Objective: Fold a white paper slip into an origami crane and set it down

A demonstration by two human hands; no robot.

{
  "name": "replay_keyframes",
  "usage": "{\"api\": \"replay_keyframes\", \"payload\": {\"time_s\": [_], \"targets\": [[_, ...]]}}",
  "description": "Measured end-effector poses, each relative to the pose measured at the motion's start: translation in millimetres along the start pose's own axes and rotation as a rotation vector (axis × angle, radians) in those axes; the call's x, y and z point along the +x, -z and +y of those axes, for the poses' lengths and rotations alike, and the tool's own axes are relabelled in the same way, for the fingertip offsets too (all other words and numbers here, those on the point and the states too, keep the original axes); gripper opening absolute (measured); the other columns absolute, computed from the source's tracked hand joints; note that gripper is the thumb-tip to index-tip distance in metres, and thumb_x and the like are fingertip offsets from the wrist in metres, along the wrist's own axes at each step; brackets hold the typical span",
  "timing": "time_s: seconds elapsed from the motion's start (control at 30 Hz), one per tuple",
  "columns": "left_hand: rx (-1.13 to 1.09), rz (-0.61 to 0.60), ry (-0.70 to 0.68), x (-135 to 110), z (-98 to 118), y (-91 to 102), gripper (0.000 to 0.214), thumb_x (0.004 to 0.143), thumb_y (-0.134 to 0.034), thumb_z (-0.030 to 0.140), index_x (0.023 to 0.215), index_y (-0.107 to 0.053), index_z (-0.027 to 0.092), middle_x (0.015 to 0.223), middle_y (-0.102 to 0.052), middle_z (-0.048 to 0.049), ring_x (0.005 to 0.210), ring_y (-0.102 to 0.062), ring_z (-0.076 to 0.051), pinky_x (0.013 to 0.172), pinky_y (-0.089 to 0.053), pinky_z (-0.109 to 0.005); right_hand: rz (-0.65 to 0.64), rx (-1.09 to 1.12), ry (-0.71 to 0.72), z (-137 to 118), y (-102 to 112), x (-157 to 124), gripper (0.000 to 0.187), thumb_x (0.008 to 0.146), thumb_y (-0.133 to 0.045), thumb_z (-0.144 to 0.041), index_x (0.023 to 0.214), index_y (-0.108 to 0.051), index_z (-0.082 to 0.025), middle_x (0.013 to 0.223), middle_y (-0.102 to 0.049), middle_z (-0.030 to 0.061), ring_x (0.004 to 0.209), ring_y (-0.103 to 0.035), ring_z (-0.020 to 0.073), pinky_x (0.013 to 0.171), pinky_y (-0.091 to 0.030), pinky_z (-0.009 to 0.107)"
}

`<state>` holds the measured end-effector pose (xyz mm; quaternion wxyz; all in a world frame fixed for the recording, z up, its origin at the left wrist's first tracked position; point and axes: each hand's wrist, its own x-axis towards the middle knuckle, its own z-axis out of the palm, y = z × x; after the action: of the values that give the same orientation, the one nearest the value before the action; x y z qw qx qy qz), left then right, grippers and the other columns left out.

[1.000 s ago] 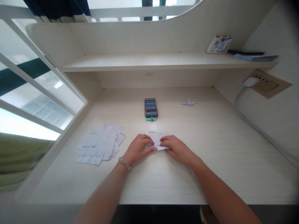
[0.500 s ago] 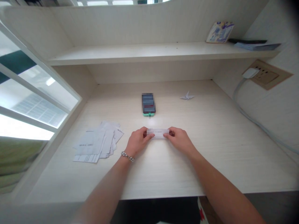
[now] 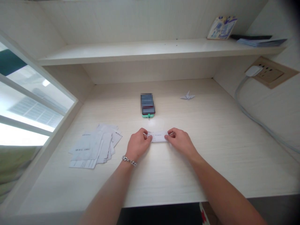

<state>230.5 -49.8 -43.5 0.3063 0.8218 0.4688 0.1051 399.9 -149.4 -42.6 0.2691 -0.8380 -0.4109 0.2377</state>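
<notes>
A folded strip of white paper (image 3: 158, 137) with faint print on it lies level between my hands, over the middle of the desk. My left hand (image 3: 140, 142), with a chain bracelet at the wrist, pinches its left end between thumb and fingers. At the right end, the thumb and fingers of my right hand (image 3: 180, 140) are closed on the paper too. Beyond the strip lies a phone (image 3: 147, 104) with a green edge. Farther right sits a small folded paper crane (image 3: 187, 96).
To the left is a loose pile of printed paper sheets (image 3: 90, 148). Across the back runs a shelf (image 3: 131, 56) carrying a patterned packet (image 3: 222, 28) and flat booklets (image 3: 260, 41). A white plug (image 3: 253, 71) with a grey cable (image 3: 248, 116) is in the right wall's socket.
The head view has tilted slightly downward. Both hands keep hold of the paper strip, which now shows a slightly taller face with its lower edge nearer me.
</notes>
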Motion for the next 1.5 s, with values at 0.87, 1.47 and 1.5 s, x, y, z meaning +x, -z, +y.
{"api": "replay_keyframes", "payload": {"time_s": [0.87,1.47,1.5], "targets": [[0.065,0.067,0.071,-5.6,4.0,-3.9,0.017,0.081,-0.048,0.036,0.094,-0.049,0.024,0.073,-0.069,0.0009,0.073,-0.062,-0.021,0.062,-0.04,-0.029,0.056,-0.042,-0.015,-5.6,-0.3,2.6,0.012,0.07,-0.062,-0.034,0.07,-0.062,-0.022,0.067,-0.066,-0.0003,0.063,-0.058,0.0145,0.057,-0.035,0.025],[0.083,0.061,0.071,-5.0,1.9,-5.2,0.019,0.082,-0.047,0.037,0.093,-0.052,0.023,0.076,-0.069,-0.0011,0.073,-0.062,-0.02,0.064,-0.04,-0.029,0.056,-0.001,-0.001,-1.4,-2.0,4.3,0.015,0.071,-0.06,-0.037,0.069,-0.062,-0.022,0.066,-0.066,-0.0008,0.06,-0.058,0.0135,0.055,-0.036,0.023],[0.082,0.061,0.071,-4.9,2.0,-5.0,0.019,0.082,-0.047,0.037,0.093,-0.052,0.023,0.076,-0.069,-0.0012,0.073,-0.062,-0.02,0.064,-0.04,-0.029,0.055,0.001,-0.002,-1.6,-2.0,4.4,0.016,0.071,-0.06,-0.038,0.069,-0.062,-0.022,0.066,-0.066,-0.0005,0.06,-0.058,0.0135,0.054,-0.036,0.023]]}}
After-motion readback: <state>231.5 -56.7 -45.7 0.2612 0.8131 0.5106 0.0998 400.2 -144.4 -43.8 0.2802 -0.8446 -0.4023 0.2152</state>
